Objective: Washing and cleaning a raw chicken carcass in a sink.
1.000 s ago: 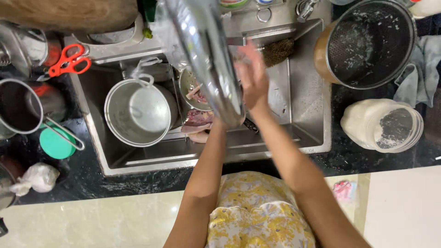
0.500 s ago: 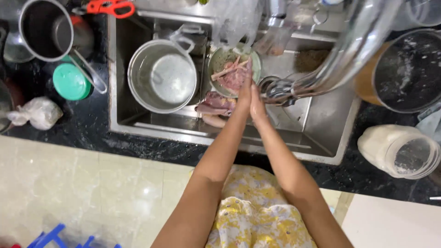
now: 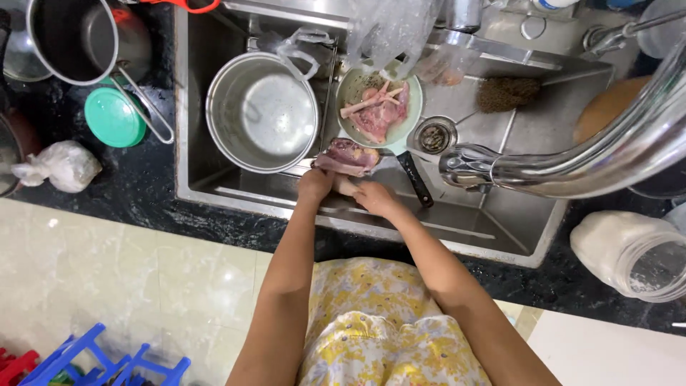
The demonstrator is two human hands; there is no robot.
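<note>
A pinkish-purple piece of raw meat [image 3: 348,156] sits at the front of the stainless steel sink [image 3: 500,236], held low over the basin between the two hands. The left hand [image 3: 315,184] grips its near edge, fingers curled under and closed on the meat; the right hand [image 3: 373,197] is right beside it, fingers bent toward the same piece, though whether they actually pinch it cannot be told from this angle. Just behind the meat lies a pale green pan with a black handle [image 3: 380,107], loaded with more pink raw cuts, and a crumpled clear plastic bag [image 3: 389,28] hangs over its far rim. To the left stands a round steel pot [image 3: 261,112], empty and shiny. A drain strainer [image 3: 434,136] and a brown scrubbing pad [image 3: 506,93] lie to the right, under the curved chrome tap [image 3: 572,154].

For clean handling here, a firm hold with both hands low inside the basin looks wise: wet raw meat is slippery, and keeping it over the sink stops drips reaching the black speckled table [image 3: 143,200]. A green lid [image 3: 114,118] and a white tied bag [image 3: 61,166] rest there, well apart.
</note>
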